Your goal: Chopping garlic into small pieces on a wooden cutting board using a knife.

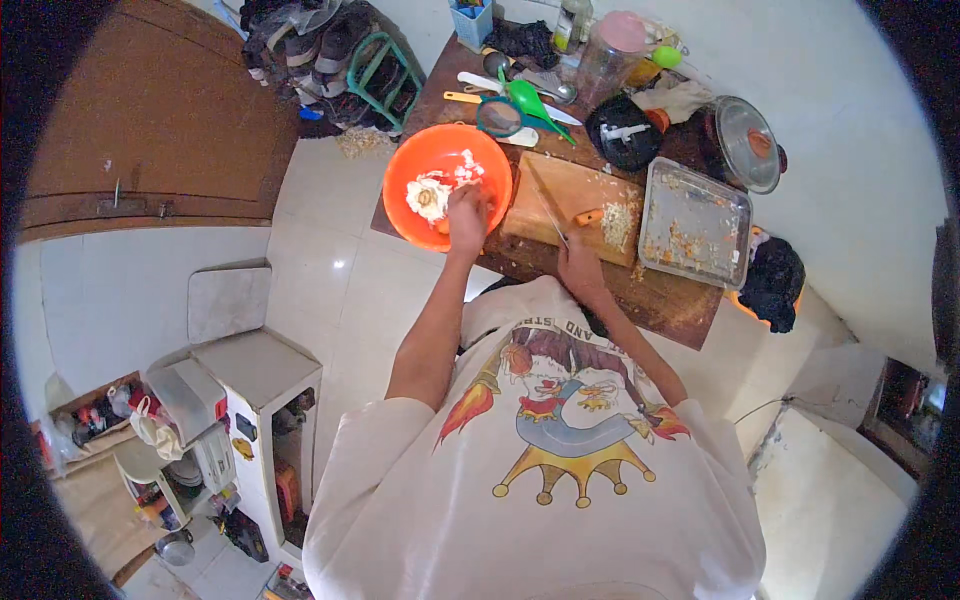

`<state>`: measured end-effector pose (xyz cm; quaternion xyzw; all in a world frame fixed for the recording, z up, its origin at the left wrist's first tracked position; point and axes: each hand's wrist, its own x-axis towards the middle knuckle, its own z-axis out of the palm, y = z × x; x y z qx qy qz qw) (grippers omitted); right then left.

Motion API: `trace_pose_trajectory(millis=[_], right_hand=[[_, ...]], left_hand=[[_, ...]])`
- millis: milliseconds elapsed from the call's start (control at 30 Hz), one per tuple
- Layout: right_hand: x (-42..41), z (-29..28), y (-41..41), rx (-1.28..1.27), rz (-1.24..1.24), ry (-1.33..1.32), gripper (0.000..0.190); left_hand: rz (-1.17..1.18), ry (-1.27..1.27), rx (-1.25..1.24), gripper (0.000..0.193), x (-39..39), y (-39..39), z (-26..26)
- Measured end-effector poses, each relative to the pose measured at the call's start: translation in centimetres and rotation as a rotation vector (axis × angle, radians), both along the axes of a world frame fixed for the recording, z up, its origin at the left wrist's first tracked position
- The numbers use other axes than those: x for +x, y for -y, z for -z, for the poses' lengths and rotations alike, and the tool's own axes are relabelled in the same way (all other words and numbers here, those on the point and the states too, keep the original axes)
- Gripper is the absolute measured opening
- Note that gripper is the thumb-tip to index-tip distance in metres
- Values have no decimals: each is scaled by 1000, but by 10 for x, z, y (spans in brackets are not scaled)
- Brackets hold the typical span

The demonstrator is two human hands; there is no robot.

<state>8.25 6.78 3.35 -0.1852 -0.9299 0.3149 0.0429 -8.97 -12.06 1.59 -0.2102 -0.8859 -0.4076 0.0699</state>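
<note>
My left hand (470, 214) reaches over the near right side of an orange plastic bowl (396, 169), fingers pointing down inside. Whether it grips anything there is hidden. In the bowl lie a whitish vegetable head (427, 195), perhaps cauliflower or cabbage, and small white pieces (469, 163). My right hand (579, 266) is closed around the handle of a knife (551, 208), its blade angled up and left across the wooden cutting board (577, 180). On the board, right of the blade, lie an orange carrot piece (590, 217) and a heap of finely chopped pale bits (618, 225).
Right of the board stands a clear plastic tray (694, 232) with food scraps. Behind are a green plastic spoon (529, 97), a strainer (499, 116), a black bag (624, 135), a pink-lidded container (611, 56) and a glass-lidded pot (746, 142).
</note>
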Motion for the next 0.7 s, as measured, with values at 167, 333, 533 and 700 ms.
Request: trace_pose_trajectory(millis=[167,333,533,700], right_hand=[[-1,-13,-6,-124,44,85,23],[12,-9,-23,-231,272,-76,24],[48,-6,-41,-154,450,6,26],[68,-10,-39,-131,544,-129,26]], left_hand=[[-11,-188,-10,31,16,-44,-65],[361,7,-74,31,37,-103,-51],[670,11,83,34,55,-144,17],[726,208,-175,43,58,-146,28]])
